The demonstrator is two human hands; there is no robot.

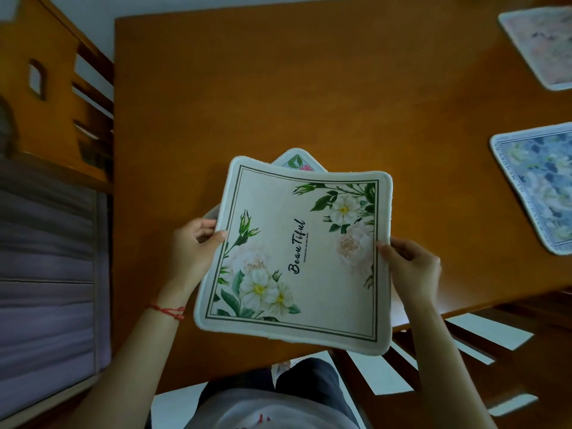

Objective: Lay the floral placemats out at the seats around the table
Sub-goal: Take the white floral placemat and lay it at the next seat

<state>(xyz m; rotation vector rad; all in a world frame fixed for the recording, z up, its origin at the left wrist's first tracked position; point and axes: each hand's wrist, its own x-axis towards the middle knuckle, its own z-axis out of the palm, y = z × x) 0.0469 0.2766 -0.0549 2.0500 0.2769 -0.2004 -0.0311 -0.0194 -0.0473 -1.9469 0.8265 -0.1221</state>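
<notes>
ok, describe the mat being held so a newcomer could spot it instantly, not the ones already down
Start at the big orange-brown wooden table; near its close edge, a left hand and right hand grip one cream placemat by its side edges. Unlike the blue floral mat and pale pink mat lying at the right, it has white flowers in two corners, a green line border and the script word "Beautiful".

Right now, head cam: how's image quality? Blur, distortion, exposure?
Head view: dim, with dark edges. Wide-angle bending curves the table edges. The cream placemat, held by the left hand and right hand, is sharp and its "Beautiful" print reads clearly. The blue placemat and pink placemat at the right edge are smeared. No glare.
</notes>
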